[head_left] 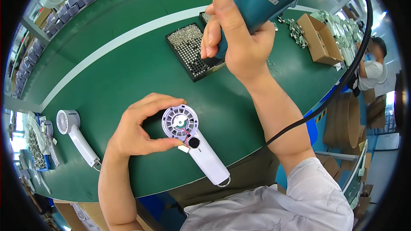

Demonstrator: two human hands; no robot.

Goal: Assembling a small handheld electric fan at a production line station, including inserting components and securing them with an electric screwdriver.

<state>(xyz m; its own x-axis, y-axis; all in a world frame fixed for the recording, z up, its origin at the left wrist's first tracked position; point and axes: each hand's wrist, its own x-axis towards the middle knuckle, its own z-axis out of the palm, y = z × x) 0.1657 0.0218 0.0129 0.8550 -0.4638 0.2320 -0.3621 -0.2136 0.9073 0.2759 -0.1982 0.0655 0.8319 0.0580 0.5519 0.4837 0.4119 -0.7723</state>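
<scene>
My left hand (136,129) grips the round head of a white handheld fan (210,161) between thumb and fingers. The fan's head is uncovered, showing a lilac slotted ring, a white centre and thin coloured wires; its handle slants toward me and ends in a metal loop. My right hand (242,38) is wrapped around a teal electric screwdriver (259,4), raised above the bench. Its lower end reaches the right side of a black perforated screw tray (180,60), where small silver screws (186,35) are heaped at the far end. The screwdriver's tip is hard to make out.
Another white fan (81,139) lies to the left, beside a blue bin of metal parts (36,149). A black cable (338,90) loops down the right side. At the right stands an open cardboard box (332,55) near small green-and-silver parts (295,32). Another person (371,70) is beyond.
</scene>
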